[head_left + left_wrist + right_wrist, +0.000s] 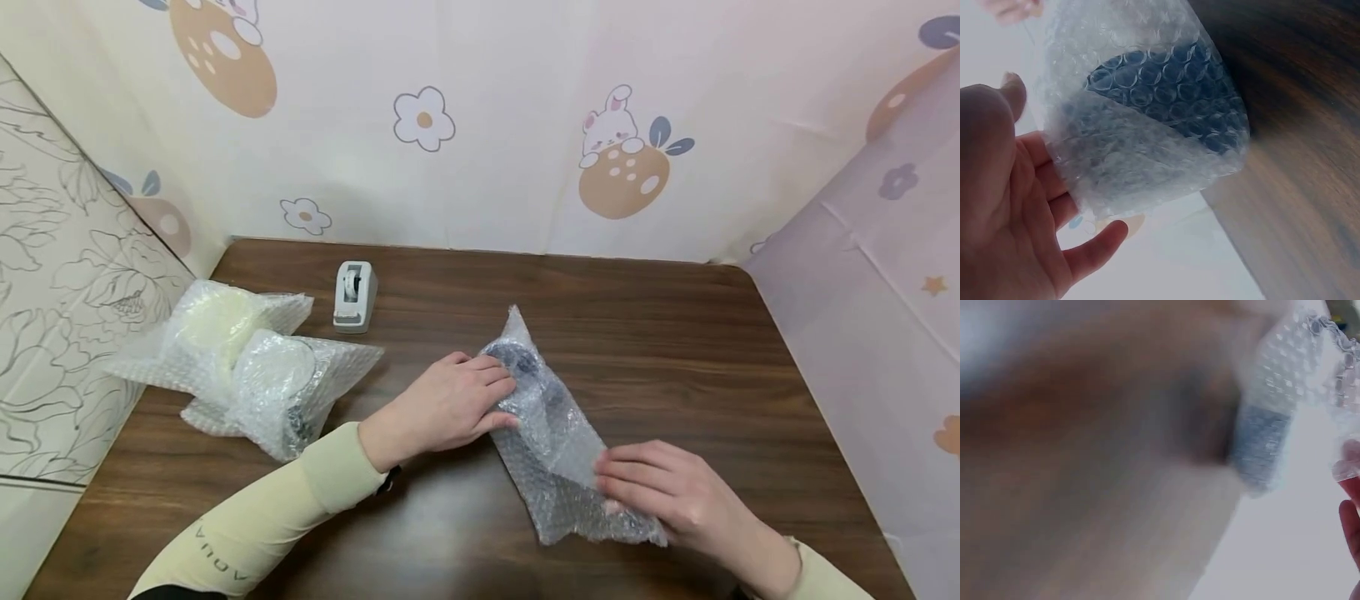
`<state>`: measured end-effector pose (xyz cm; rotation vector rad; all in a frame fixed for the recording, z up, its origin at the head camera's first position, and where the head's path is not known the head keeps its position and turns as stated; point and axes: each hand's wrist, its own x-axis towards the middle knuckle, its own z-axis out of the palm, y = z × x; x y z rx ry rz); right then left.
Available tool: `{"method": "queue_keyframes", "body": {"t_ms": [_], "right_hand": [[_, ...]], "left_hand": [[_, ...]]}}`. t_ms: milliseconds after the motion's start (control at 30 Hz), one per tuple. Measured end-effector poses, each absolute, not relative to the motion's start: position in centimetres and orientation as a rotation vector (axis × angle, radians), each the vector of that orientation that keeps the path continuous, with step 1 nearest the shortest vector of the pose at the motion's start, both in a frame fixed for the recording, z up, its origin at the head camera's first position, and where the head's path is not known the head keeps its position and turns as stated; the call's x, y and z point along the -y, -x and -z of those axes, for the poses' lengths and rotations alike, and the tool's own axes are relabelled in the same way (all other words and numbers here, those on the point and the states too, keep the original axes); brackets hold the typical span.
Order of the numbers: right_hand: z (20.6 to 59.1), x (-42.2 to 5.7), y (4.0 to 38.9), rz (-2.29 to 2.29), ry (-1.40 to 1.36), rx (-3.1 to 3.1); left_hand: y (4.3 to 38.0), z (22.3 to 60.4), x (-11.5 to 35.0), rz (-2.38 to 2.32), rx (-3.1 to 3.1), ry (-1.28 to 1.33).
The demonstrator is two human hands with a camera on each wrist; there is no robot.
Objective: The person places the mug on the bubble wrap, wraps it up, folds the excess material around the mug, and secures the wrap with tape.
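Observation:
A dark object wrapped in bubble wrap [551,421] lies slanted across the middle of the table, its dark blue part [1160,94] showing through the bubbles in the left wrist view. My left hand [457,402] rests against the upper left side of this bundle, fingers laid over it. Lower right, the right hand [675,492] pinches the loose side of the bubble wrap between fingers and thumb. Much of the right wrist view is blurred; the wrap [1266,431] and some fingertips [1350,519] show at its right.
Two more bubble-wrapped bundles lie at the left: one with a pale yellow item [217,325], and another with a whitish round item [277,375] in front. A white tape dispenser [356,296] stands toward the back of the brown wooden table [645,308]. Patterned cloth walls border the table.

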<state>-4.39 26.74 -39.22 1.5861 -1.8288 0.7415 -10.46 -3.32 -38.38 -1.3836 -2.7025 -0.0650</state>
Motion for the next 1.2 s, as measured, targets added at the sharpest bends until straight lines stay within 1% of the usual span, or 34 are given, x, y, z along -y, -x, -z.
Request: {"method": "queue_keyframes", "body": {"t_ms": [167, 300, 433, 667, 867, 1067, 1200], "right_hand": [[37.8, -24.7, 5.7, -0.934, -1.501, 1.793], [37.5, -23.1, 7.0, -1.078, -1.392, 1.776], [38.0, -21.8, 8.5, -1.142, -1.223, 1.876], [39.4, -19.9, 11.2, -1.113, -0.924, 2.199], [39.7, -18.3, 12.4, -1.113, -0.742, 2.421], [40.1, -17.7, 12.9, -1.142, -0.628, 2.589], [40.3, -17.8, 12.9, -1.206, -0.568, 2.664]], "left_hand": [[10.3, 38.5, 3.1, 0.019, 2.666, 1.363], [10.2, 38.6, 2.8, 0.012, 2.633, 1.361], [10.1, 38.6, 2.6, 0.006, 2.599, 1.364], [10.0, 38.9, 2.9, -0.04, 2.562, 1.368], [10.0, 39.3, 3.2, -0.066, 2.602, 1.378], [10.0, 39.6, 3.9, -0.008, 2.728, 1.419], [10.3, 39.1, 4.6, 0.067, 2.777, 1.487]]}}
